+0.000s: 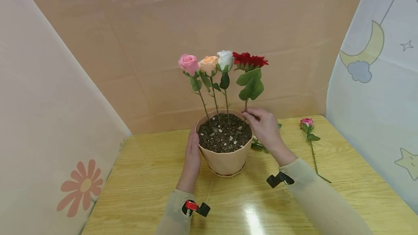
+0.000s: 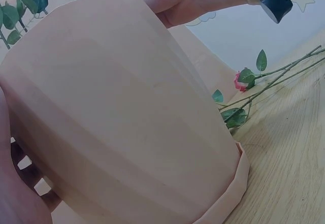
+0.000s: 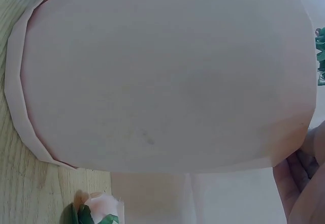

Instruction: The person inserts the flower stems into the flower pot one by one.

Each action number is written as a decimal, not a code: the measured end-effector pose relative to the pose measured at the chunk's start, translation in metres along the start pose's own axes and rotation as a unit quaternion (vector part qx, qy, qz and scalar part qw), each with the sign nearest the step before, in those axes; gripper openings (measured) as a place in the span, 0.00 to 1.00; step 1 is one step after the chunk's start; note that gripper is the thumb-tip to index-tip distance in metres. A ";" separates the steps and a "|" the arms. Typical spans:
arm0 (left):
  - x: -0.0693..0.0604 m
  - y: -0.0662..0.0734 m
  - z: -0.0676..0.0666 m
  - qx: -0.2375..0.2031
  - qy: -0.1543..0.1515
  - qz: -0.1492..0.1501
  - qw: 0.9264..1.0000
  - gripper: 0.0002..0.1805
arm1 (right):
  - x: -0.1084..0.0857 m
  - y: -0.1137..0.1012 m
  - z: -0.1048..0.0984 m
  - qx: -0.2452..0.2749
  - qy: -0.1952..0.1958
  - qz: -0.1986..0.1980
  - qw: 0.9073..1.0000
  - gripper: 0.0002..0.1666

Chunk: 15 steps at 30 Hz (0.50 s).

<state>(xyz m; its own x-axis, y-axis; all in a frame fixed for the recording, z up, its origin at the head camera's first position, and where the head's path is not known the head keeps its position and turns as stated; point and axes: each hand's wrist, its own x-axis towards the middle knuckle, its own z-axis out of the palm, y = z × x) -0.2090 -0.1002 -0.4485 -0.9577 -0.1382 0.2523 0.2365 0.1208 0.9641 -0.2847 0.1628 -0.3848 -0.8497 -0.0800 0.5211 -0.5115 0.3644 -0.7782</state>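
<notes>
A peach-coloured flowerpot filled with dark soil and pebbles stands on its saucer. My left hand rests along the pot's left side, its fingers extended against the wall. At the right rim, my right hand pinches the stem of a red flower between thumb and fingers. This stem stands nearly upright, its lower end at the soil. To its left, a pink rose, an orange rose and a white rose stand in the soil. The pot wall fills most of the right wrist view.
A dark pink rose with a long stem lies on the wooden table at the right. Green leaves of another flower show behind the pot, partly hidden by the right hand. A pale pink bloom lies near the pot.
</notes>
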 end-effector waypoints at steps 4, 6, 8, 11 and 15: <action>0.000 -0.001 0.000 -0.002 -0.001 -0.002 1.000 0.38 | 0.000 0.000 -0.001 -0.018 0.006 -0.005 1.000 0.13; 0.000 -0.001 0.000 -0.001 -0.002 -0.002 1.000 0.38 | 0.000 0.000 -0.002 -0.024 0.009 -0.006 1.000 0.12; 0.000 0.000 0.000 0.004 0.000 -0.002 1.000 0.38 | -0.001 0.001 -0.003 -0.026 0.008 -0.007 1.000 0.11; -0.001 0.001 0.000 0.008 0.002 -0.003 1.000 0.38 | -0.003 0.002 -0.003 -0.032 0.001 -0.009 0.999 0.11; -0.001 0.001 0.000 0.003 0.002 -0.004 1.000 0.38 | -0.006 0.004 -0.002 -0.040 -0.003 -0.007 0.999 0.12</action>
<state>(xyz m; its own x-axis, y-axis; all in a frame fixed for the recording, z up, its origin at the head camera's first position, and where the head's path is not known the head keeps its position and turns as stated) -0.2078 -0.1003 -0.4479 -0.9591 -0.1429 0.2442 0.2272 0.1257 0.9657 -0.2818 0.1670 -0.3905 -0.8439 -0.0907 0.5288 -0.5110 0.4361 -0.7407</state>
